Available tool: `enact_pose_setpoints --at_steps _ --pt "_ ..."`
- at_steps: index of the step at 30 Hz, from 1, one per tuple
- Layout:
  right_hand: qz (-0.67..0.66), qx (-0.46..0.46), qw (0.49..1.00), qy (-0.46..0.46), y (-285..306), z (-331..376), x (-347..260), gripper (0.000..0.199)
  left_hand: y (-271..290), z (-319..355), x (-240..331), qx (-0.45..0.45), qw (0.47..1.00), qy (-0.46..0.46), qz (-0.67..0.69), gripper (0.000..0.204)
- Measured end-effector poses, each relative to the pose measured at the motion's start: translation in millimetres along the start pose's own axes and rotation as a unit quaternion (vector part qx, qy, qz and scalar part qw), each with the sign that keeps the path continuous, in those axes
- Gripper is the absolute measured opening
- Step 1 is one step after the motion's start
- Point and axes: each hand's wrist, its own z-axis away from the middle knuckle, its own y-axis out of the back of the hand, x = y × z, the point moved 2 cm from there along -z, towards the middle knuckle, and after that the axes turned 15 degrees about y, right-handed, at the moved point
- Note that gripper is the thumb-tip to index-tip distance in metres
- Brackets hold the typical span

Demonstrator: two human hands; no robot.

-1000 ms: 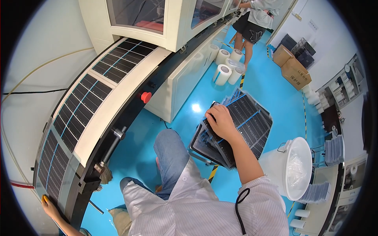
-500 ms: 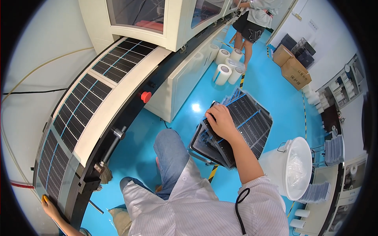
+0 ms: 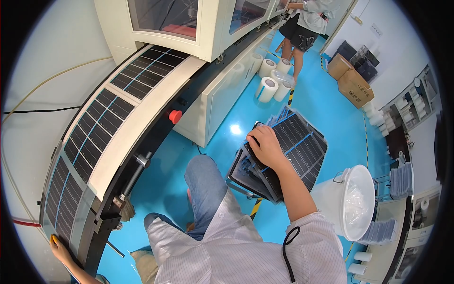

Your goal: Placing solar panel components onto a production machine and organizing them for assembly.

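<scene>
My right hand (image 3: 265, 146) lies on top of a stack of dark solar panels (image 3: 302, 146) standing beside me on the blue floor, fingers curled over the near edge of the top panel. My left hand (image 3: 60, 248) reaches far left and rests with fingertips on the near end of a row of solar panels (image 3: 97, 132) lying on a long curved conveyor table (image 3: 142, 118). Whether the right hand grips the top panel firmly is hard to tell.
A cream machine housing (image 3: 189, 23) sits over the conveyor's far end, a red button (image 3: 175, 116) on its side. A white bucket with a plastic liner (image 3: 352, 201) stands at right. Film rolls (image 3: 267, 89), cardboard boxes (image 3: 352, 83) and another person (image 3: 307, 23) are farther off.
</scene>
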Motion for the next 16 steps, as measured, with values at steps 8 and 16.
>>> enact_pose_setpoints --at_steps 8,16 --pt "0.001 0.000 1.000 0.012 -1 -2 1 0.008 -3 0 -8 -0.007 0.999 -0.001 0.034 0.034" --pt "-0.007 -0.019 0.998 0.058 -28 -24 0 0.007 8 11 -3 0.069 0.998 -0.003 0.009 0.034"
